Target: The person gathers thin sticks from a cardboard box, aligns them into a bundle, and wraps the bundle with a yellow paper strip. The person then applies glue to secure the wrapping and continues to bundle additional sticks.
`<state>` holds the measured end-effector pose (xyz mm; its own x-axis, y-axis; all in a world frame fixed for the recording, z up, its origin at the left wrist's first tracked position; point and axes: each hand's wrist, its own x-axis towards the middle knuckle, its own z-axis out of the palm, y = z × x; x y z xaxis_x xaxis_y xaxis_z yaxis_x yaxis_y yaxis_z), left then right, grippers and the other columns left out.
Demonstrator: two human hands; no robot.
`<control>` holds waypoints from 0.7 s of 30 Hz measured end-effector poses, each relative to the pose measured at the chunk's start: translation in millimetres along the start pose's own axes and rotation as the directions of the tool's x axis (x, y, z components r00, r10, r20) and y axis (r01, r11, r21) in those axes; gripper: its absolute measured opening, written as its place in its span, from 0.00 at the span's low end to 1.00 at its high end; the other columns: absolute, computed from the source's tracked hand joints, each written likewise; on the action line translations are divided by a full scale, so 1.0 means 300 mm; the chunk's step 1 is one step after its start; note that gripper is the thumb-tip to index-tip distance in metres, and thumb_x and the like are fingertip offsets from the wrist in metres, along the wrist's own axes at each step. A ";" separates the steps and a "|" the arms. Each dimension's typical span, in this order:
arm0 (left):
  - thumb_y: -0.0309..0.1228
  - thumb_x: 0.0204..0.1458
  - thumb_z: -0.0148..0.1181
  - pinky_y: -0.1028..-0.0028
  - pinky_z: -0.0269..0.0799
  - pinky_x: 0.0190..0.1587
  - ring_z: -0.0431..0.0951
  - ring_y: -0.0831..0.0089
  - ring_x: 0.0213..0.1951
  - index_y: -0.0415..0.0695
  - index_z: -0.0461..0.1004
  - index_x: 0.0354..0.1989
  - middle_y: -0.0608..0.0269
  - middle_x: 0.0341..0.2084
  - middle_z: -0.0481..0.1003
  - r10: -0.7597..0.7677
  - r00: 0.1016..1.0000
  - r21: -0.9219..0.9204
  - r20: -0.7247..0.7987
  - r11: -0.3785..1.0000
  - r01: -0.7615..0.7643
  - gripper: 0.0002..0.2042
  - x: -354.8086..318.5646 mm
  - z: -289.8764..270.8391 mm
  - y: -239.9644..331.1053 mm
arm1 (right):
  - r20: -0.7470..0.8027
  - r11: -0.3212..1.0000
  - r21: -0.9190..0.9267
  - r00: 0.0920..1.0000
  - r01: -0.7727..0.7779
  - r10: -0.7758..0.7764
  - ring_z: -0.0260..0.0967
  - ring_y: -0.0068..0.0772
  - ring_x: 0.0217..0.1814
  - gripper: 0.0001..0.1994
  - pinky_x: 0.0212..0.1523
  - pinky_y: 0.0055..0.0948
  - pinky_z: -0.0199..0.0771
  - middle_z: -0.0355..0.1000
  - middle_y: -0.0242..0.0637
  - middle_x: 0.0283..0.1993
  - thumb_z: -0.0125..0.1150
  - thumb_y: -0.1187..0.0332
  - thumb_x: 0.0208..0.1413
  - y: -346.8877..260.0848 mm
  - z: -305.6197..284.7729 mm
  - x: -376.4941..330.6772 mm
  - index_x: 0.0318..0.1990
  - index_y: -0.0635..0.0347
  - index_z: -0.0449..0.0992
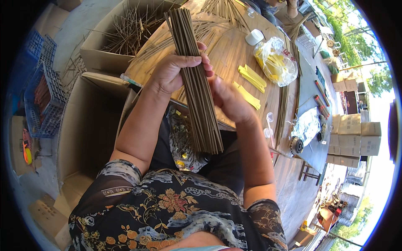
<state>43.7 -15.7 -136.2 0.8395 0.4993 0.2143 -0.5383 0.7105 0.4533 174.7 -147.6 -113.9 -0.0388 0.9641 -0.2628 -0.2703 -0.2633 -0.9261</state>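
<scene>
My left hand is closed round a long bundle of thin brown sticks, its thumb lying across the front and its fingertips showing at the far side. The bundle slants over the table edge, its lower end hanging above my lap. Beside the bundle's right side is my right hand, blurred by motion; its fingertips are partly smeared, so whether it touches the sticks is unclear. Flat yellow strips lie on the wooden table just past that hand.
A clear plastic bag with yellow strips and a white cup sit on the table. More loose sticks lie at its far side. Cardboard boxes stand to my left, one filled with sticks. A person is across the table.
</scene>
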 end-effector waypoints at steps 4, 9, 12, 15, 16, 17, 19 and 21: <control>0.20 0.46 0.55 0.62 0.74 0.43 0.77 0.62 0.35 0.39 0.63 0.45 0.55 0.30 0.74 -0.004 0.997 0.011 -0.074 1.000 0.005 0.16 -0.004 0.019 -0.037 | 0.211 0.934 0.291 0.966 -0.209 0.150 0.69 0.27 0.28 0.16 0.29 0.24 0.73 0.70 0.38 0.28 0.58 0.61 0.50 0.080 0.082 -0.092 0.37 0.65 0.67; 0.28 0.49 0.57 0.62 0.74 0.44 0.76 0.61 0.38 0.40 0.64 0.45 0.52 0.32 0.74 -0.098 0.955 -0.005 -0.279 0.995 0.100 0.15 0.003 0.031 -0.093 | -0.093 0.992 0.022 0.988 -0.121 0.122 0.62 0.22 0.17 0.08 0.18 0.20 0.64 0.64 0.31 0.20 0.55 0.69 0.50 0.107 0.088 -0.108 0.33 0.62 0.65; 0.29 0.48 0.58 0.65 0.76 0.40 0.77 0.64 0.34 0.39 0.62 0.44 0.53 0.30 0.74 0.049 0.921 0.308 -0.386 0.948 0.079 0.16 0.001 0.073 -0.138 | -0.354 0.873 -0.481 0.929 -0.082 -0.108 0.61 0.18 0.19 0.06 0.20 0.19 0.64 0.62 0.28 0.19 0.55 0.70 0.50 0.161 0.075 -0.100 0.33 0.61 0.65; 0.25 0.48 0.56 0.65 0.76 0.38 0.77 0.65 0.32 0.38 0.61 0.45 0.53 0.29 0.73 0.058 0.931 0.313 -0.360 0.948 0.062 0.16 -0.008 0.065 -0.157 | -0.352 0.621 -0.768 0.914 -0.158 -0.202 0.64 0.20 0.23 0.09 0.25 0.21 0.67 0.64 0.30 0.23 0.55 0.68 0.51 0.157 0.078 -0.122 0.35 0.61 0.65; 0.25 0.48 0.56 0.65 0.76 0.38 0.77 0.65 0.32 0.38 0.62 0.44 0.53 0.29 0.73 0.020 0.947 0.257 -0.322 0.964 0.067 0.15 -0.007 0.053 -0.150 | -0.314 0.838 -0.534 0.947 -0.115 -0.070 0.65 0.22 0.25 0.10 0.26 0.22 0.68 0.65 0.32 0.25 0.56 0.67 0.51 0.142 0.080 -0.128 0.36 0.62 0.65; 0.24 0.48 0.55 0.65 0.76 0.38 0.77 0.65 0.32 0.37 0.63 0.44 0.53 0.30 0.73 -0.019 0.961 0.198 -0.277 0.977 0.077 0.14 -0.003 0.042 -0.142 | -0.236 0.965 -0.241 0.971 -0.100 0.042 0.66 0.23 0.27 0.11 0.28 0.23 0.69 0.66 0.33 0.26 0.56 0.65 0.52 0.119 0.083 -0.140 0.37 0.62 0.65; 0.23 0.50 0.52 0.63 0.74 0.43 0.76 0.62 0.35 0.34 0.67 0.39 0.51 0.32 0.73 -0.095 0.965 0.096 -0.243 0.988 0.122 0.09 0.002 0.026 -0.138 | -0.078 0.974 0.197 0.989 -0.110 0.128 0.68 0.27 0.29 0.13 0.30 0.25 0.71 0.68 0.36 0.29 0.56 0.63 0.52 0.111 0.073 -0.150 0.39 0.62 0.65; 0.23 0.50 0.50 0.62 0.74 0.45 0.76 0.61 0.37 0.32 0.69 0.36 0.50 0.32 0.73 -0.094 0.967 0.024 -0.235 0.994 0.102 0.07 0.003 0.042 -0.136 | 0.016 0.899 0.422 0.992 -0.117 0.122 0.69 0.30 0.30 0.14 0.31 0.27 0.72 0.69 0.38 0.32 0.56 0.63 0.53 0.129 0.048 -0.147 0.41 0.62 0.64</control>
<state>67.3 -50.5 -143.6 0.8452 0.5330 -0.0384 -0.4477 0.7455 0.4937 152.1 -200.0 -134.2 -0.0866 0.9253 -0.3692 -0.6448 -0.3346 -0.6872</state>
